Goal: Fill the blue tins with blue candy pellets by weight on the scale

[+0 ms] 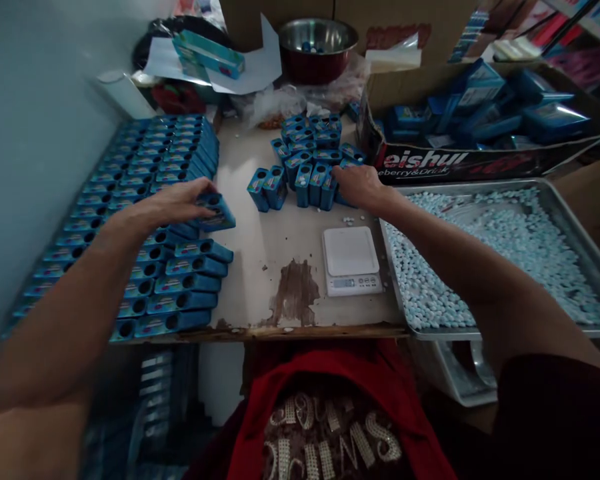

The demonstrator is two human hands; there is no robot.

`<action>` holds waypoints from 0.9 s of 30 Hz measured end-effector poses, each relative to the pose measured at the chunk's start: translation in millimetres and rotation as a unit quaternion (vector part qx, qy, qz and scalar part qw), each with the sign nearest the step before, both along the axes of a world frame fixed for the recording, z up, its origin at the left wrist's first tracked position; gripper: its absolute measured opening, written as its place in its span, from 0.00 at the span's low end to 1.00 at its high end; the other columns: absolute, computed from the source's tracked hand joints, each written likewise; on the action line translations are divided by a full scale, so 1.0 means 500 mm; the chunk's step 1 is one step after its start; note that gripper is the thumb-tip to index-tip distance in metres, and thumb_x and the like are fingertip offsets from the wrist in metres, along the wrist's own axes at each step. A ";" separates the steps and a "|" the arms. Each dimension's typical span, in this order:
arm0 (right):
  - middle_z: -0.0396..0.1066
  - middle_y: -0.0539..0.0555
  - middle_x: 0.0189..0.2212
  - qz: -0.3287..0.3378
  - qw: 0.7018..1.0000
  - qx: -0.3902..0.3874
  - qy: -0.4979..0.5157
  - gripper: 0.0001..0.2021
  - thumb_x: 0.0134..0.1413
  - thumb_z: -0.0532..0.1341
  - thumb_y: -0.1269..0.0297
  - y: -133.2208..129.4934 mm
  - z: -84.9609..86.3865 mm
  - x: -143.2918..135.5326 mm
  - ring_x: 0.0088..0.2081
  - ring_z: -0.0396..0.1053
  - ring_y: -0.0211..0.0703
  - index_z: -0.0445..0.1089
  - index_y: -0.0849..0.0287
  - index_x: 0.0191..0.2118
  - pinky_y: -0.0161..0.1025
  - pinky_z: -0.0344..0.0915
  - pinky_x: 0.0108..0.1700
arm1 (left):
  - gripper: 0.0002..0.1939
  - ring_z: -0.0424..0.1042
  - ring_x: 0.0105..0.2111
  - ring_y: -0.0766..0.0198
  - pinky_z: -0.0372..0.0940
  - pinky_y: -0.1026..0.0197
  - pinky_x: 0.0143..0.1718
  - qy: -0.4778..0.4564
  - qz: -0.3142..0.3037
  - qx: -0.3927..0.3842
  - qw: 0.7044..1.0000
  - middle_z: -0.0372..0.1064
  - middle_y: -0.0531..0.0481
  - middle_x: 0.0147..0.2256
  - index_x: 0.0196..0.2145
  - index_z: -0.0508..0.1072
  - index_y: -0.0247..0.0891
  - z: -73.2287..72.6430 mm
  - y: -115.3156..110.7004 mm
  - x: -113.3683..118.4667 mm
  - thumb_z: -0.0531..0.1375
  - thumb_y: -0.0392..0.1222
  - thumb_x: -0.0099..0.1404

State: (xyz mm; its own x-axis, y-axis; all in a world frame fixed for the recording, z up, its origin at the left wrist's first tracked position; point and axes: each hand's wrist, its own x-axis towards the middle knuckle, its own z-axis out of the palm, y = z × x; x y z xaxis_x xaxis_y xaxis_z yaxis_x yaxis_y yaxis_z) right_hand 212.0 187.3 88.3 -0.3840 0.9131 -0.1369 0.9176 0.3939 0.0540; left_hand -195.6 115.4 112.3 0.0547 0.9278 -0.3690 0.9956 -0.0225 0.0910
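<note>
My left hand (187, 202) has its fingers closed round a small blue box (217, 212), held tilted at the right edge of the stacked rows. Those rows of blue boxes (130, 180), each with a dark round hole in its near end or top, fill the table's left side. My right hand (359, 185) rests at a loose cluster of similar upright boxes (310, 180) in the middle, its fingertips against the rightmost front box. Whether it grips that box I cannot tell. Two more boxes (267, 188) stand just left of the cluster.
A white digital scale (351, 252) lies near the front edge. To the right, a metal tray (547, 187) holds pale blue and white candies (520, 247). Behind it stands a cardboard carton (420, 163) of blue packages. A steel bowl (317, 63) and plastic bags (275, 103) are at the back.
</note>
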 end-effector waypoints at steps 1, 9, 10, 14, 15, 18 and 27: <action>0.84 0.80 0.63 0.003 1.000 -0.008 -0.018 0.29 0.75 0.54 0.77 0.004 0.000 -0.006 0.67 0.83 0.75 0.77 0.70 0.75 0.59 0.77 0.63 | 0.34 0.78 0.58 0.56 0.70 0.65 0.57 -0.010 0.004 -0.025 1.000 0.82 0.45 0.64 0.77 0.71 0.36 -0.011 -0.011 -0.023 0.65 0.41 0.76; 0.86 0.77 0.57 0.023 1.000 0.007 -0.006 0.19 0.76 0.61 0.73 0.052 -0.040 -0.014 0.67 0.81 0.78 0.83 0.67 0.64 0.63 0.74 0.65 | 0.27 0.75 0.69 0.39 0.67 0.43 0.75 -0.031 -0.050 -0.031 0.998 0.78 0.36 0.69 0.68 0.81 0.40 -0.094 -0.113 -0.041 0.58 0.53 0.81; 0.87 0.75 0.54 0.028 0.999 0.011 0.012 0.16 0.75 0.63 0.73 0.051 -0.043 -0.012 0.66 0.81 0.78 0.85 0.65 0.60 0.64 0.74 0.66 | 0.29 0.76 0.67 0.35 0.68 0.39 0.74 -0.004 -0.054 -0.004 0.999 0.77 0.32 0.68 0.68 0.81 0.38 -0.106 -0.128 -0.029 0.59 0.57 0.80; 0.84 0.68 0.40 0.022 0.994 0.026 0.107 0.03 0.70 0.72 0.72 0.001 -0.033 0.026 0.57 0.83 0.75 0.83 0.59 0.40 0.64 0.72 0.63 | 0.27 0.75 0.65 0.30 0.65 0.31 0.74 0.084 -0.040 0.115 0.989 0.76 0.26 0.67 0.65 0.83 0.36 -0.160 -0.180 0.008 0.53 0.50 0.82; 0.83 0.67 0.36 0.025 0.992 0.031 0.119 0.05 0.69 0.73 0.70 -0.025 -0.026 0.043 0.55 0.83 0.74 0.82 0.57 0.39 0.63 0.72 0.61 | 0.25 0.75 0.66 0.32 0.63 0.31 0.75 0.080 -0.035 0.135 0.987 0.77 0.28 0.67 0.64 0.83 0.38 -0.171 -0.187 0.011 0.52 0.46 0.82; 0.81 0.66 0.31 0.030 0.994 0.029 0.103 0.04 0.71 0.73 0.65 -0.128 -0.003 0.093 0.47 0.83 0.72 0.83 0.54 0.40 0.59 0.73 0.53 | 0.23 0.74 0.70 0.34 0.59 0.29 0.78 0.037 -0.028 0.165 0.985 0.77 0.32 0.69 0.60 0.84 0.43 -0.187 -0.192 0.008 0.52 0.46 0.83; 0.83 0.57 0.33 -0.080 0.970 -0.077 0.214 0.06 0.75 0.72 0.58 -0.288 0.016 0.206 0.37 0.79 0.55 0.84 0.51 0.50 0.46 0.65 0.40 | 0.26 0.61 0.84 0.20 0.53 0.15 0.82 0.004 -0.068 0.214 0.974 0.65 0.23 0.81 0.69 0.80 0.42 -0.107 -0.237 0.048 0.59 0.56 0.83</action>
State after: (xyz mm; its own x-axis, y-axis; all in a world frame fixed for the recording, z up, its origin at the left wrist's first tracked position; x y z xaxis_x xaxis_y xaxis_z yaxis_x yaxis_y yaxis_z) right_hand 314.8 43.1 96.5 -0.2908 0.9471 -0.1357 0.8927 0.2176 -0.3947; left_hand -171.4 -2.9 58.7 0.1869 0.9811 0.0499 0.9814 -0.1888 0.0357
